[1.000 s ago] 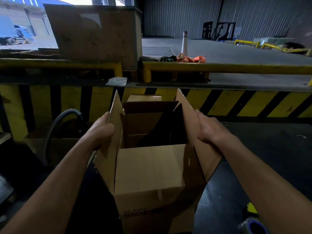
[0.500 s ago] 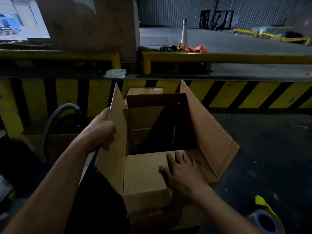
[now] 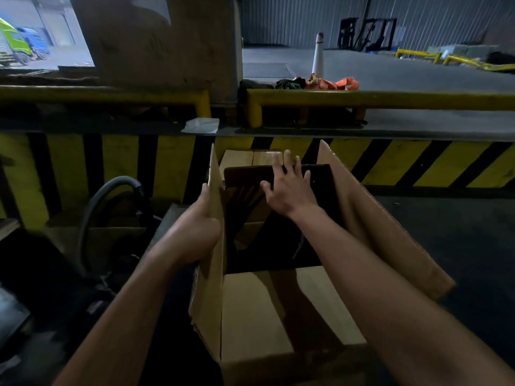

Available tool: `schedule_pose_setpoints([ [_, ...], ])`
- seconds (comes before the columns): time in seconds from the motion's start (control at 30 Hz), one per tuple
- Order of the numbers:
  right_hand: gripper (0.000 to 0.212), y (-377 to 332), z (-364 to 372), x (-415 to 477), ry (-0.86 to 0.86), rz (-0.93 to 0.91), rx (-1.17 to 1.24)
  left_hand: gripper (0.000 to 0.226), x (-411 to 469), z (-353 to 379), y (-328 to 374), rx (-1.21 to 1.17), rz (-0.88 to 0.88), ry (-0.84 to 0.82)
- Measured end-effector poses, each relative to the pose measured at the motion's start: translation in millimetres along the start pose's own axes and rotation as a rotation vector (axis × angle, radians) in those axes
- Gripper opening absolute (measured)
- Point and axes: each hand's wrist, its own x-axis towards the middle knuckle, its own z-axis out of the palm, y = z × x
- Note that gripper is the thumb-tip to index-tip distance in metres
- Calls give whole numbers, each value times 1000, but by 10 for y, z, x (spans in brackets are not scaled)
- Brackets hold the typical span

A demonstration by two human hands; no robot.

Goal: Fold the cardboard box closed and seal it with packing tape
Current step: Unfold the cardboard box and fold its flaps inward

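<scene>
The cardboard box (image 3: 278, 307) stands open right below me, before the yellow-and-black striped dock edge (image 3: 418, 162). My right hand (image 3: 287, 190) reaches across it, fingers straight and spread on the far flap (image 3: 245, 174). My left hand (image 3: 199, 227) lies against the upright left flap (image 3: 214, 302); its fingers are hidden, so I cannot tell whether they clasp it.

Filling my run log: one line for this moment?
left hand: holds left flap upright | right hand: open, at far flap | near flap: folded in | right flap: open
</scene>
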Motion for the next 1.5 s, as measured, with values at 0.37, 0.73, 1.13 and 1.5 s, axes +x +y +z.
schedule_pose_setpoints([
  [0.37,34,157,435,319,-275,15,-137,89,44,-49,-124,-324,-34,40],
  [0.73,47,215,514,134,-442,36,-67,90,-10,-18,-99,-308,-36,72],
  [1.13,76,466,-995,-787,-73,341,-327,80,-157,97,202,-165,17,33],
  [1.5,46,355,-652,-1452,-449,349,306,90,-147,296,358,-249,-50,-16],
])
